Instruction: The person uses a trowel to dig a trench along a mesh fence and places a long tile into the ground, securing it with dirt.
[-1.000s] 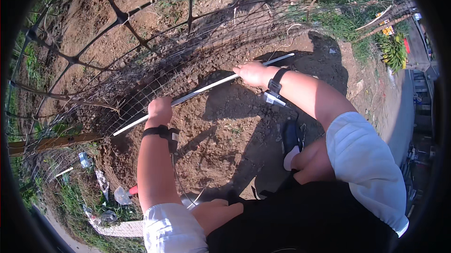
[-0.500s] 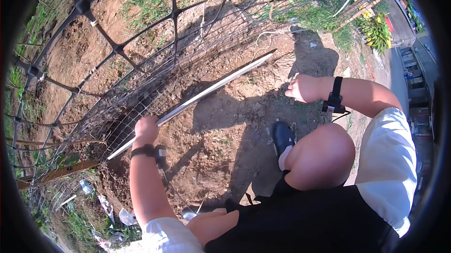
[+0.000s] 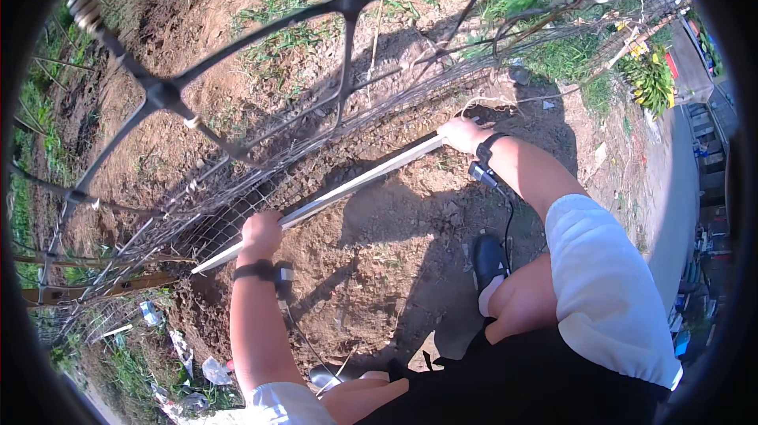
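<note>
A long pale strip, like a flat wooden or metal bar (image 3: 363,179), lies slanting along the foot of a mesh fence. Near its left end my left hand (image 3: 261,233) is closed around it. My right hand (image 3: 464,136) grips the bar's far right end, with the fingertips partly hidden. Both wrists wear black straps with small devices and cables. Just beyond the bar, the black net fence (image 3: 353,0) rises, its lower part a finer wire mesh (image 3: 237,216).
Dry brown soil lies around my dark shoe (image 3: 489,259). A wooden board (image 3: 110,288) sits at the left beside litter such as a plastic scrap (image 3: 215,371). A yellow-leaved plant (image 3: 649,80) grows at the far right near pavement.
My right hand has moved left and up onto the bar's far end and closed on it. The left hand keeps its hold. The whole view has shifted slightly.
</note>
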A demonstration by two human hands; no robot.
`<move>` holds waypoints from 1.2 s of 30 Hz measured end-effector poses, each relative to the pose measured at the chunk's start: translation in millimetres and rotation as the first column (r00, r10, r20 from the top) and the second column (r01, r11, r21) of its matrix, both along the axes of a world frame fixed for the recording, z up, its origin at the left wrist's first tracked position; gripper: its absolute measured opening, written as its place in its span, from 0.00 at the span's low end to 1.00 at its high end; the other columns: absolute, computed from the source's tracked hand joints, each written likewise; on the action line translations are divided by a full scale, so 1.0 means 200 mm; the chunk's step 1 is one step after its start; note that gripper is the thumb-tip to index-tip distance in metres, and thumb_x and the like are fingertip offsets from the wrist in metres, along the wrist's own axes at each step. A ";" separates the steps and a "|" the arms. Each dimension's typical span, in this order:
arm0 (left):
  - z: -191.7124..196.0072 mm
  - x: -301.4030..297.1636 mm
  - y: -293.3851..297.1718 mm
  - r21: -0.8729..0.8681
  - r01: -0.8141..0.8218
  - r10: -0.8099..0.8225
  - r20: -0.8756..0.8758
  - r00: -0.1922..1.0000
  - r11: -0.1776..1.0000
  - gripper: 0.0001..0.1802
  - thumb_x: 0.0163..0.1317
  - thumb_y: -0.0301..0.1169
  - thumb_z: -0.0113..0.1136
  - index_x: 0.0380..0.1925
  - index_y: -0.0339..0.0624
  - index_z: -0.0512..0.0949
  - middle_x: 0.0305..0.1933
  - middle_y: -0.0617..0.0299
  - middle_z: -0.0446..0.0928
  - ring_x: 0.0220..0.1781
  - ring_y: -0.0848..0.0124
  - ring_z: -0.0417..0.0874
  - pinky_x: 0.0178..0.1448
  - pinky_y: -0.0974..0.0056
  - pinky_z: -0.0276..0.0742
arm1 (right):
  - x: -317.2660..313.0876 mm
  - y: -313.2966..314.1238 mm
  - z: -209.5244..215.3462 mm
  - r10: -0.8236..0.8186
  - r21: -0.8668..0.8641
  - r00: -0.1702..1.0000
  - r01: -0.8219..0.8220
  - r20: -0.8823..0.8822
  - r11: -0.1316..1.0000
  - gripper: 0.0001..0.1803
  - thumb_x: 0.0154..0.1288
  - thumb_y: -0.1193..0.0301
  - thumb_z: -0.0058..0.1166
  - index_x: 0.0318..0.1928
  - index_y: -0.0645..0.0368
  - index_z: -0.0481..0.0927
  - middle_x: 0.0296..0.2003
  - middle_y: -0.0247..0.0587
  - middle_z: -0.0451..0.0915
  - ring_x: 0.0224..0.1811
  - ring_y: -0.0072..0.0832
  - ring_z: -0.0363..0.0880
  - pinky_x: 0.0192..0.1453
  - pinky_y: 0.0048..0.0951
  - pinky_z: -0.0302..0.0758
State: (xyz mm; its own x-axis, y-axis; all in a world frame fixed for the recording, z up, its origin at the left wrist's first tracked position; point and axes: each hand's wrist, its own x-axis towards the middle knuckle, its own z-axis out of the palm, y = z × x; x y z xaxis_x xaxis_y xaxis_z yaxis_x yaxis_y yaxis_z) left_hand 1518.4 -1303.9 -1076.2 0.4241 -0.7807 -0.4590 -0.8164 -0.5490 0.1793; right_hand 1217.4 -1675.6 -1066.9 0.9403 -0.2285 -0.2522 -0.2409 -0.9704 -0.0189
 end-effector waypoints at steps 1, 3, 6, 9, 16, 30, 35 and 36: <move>0.00 0.00 0.00 -0.009 -0.012 0.012 -0.026 1.000 1.000 0.13 0.50 0.31 0.48 0.34 0.52 0.79 0.36 0.56 0.78 0.41 0.57 0.78 0.46 0.58 0.73 | 0.02 0.00 -0.02 0.189 -0.166 0.982 -0.184 0.013 0.969 0.04 0.49 0.72 0.49 0.23 0.56 0.78 0.20 0.39 0.77 0.26 0.35 0.79 0.31 0.35 0.76; 0.01 0.00 0.00 0.004 -0.022 0.022 -0.019 1.000 1.000 0.12 0.51 0.31 0.47 0.33 0.52 0.79 0.35 0.57 0.78 0.40 0.57 0.78 0.45 0.58 0.73 | 0.03 -0.03 -0.03 0.187 -0.133 0.976 -0.201 -0.108 0.971 0.06 0.49 0.71 0.48 0.22 0.56 0.77 0.18 0.39 0.77 0.24 0.34 0.79 0.27 0.31 0.75; -0.01 0.00 0.00 0.041 0.020 -0.019 -0.019 1.000 0.999 0.11 0.52 0.31 0.47 0.33 0.52 0.79 0.34 0.56 0.78 0.39 0.57 0.79 0.44 0.59 0.74 | 0.03 -0.05 -0.04 0.205 -0.132 0.946 -0.244 -0.250 0.961 0.06 0.49 0.72 0.48 0.22 0.58 0.77 0.17 0.42 0.76 0.21 0.34 0.78 0.25 0.32 0.74; -0.05 0.01 -0.01 -0.016 -0.015 0.015 -0.046 0.999 1.000 0.12 0.52 0.29 0.47 0.34 0.51 0.79 0.36 0.56 0.78 0.42 0.59 0.78 0.46 0.59 0.73 | 0.06 -0.06 -0.07 0.267 -0.099 0.946 -0.288 -0.182 0.953 0.05 0.49 0.72 0.48 0.22 0.57 0.77 0.17 0.42 0.76 0.21 0.35 0.78 0.26 0.33 0.75; -0.21 0.08 -0.01 0.040 0.021 -0.020 -0.009 1.000 0.999 0.11 0.49 0.29 0.52 0.34 0.46 0.78 0.35 0.56 0.78 0.41 0.57 0.78 0.46 0.58 0.73 | 0.13 -0.05 -0.08 -0.024 0.116 0.982 0.046 -0.186 0.992 0.07 0.45 0.73 0.47 0.21 0.58 0.79 0.22 0.45 0.78 0.27 0.39 0.78 0.35 0.34 0.75; -0.19 0.09 0.04 -0.044 0.202 -0.194 0.135 0.972 0.978 0.08 0.54 0.32 0.50 0.34 0.50 0.74 0.31 0.54 0.78 0.34 0.57 0.79 0.34 0.56 0.75 | 0.09 -0.10 -0.07 -0.088 0.290 0.995 0.073 0.041 0.954 0.06 0.46 0.72 0.48 0.21 0.57 0.78 0.21 0.46 0.77 0.26 0.39 0.78 0.32 0.36 0.74; -0.11 0.04 0.00 -0.016 0.072 -0.070 0.118 0.991 0.997 0.07 0.53 0.29 0.50 0.32 0.49 0.75 0.30 0.55 0.78 0.35 0.57 0.80 0.37 0.57 0.76 | 0.13 -0.04 0.00 -0.065 -0.094 0.997 0.060 -0.046 0.994 0.08 0.47 0.72 0.47 0.20 0.58 0.80 0.21 0.47 0.78 0.24 0.40 0.78 0.31 0.34 0.75; -0.09 0.03 -0.01 0.054 0.069 -0.075 0.108 0.991 0.996 0.07 0.53 0.28 0.49 0.32 0.49 0.76 0.31 0.55 0.78 0.36 0.58 0.80 0.38 0.58 0.76 | 0.15 -0.03 0.01 -0.013 -0.148 0.977 -0.019 -0.214 0.989 0.08 0.48 0.73 0.47 0.21 0.58 0.80 0.21 0.48 0.78 0.25 0.39 0.79 0.32 0.35 0.76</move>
State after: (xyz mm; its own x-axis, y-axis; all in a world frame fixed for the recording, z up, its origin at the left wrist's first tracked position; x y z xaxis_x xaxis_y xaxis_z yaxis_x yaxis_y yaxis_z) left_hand 1523.7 -1305.6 -1094.0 0.4175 -0.7882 -0.4521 -0.8674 -0.4940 0.0602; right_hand 1246.4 -1681.2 -1065.1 0.8687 -0.2759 -0.4114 -0.2210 -0.9592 0.1766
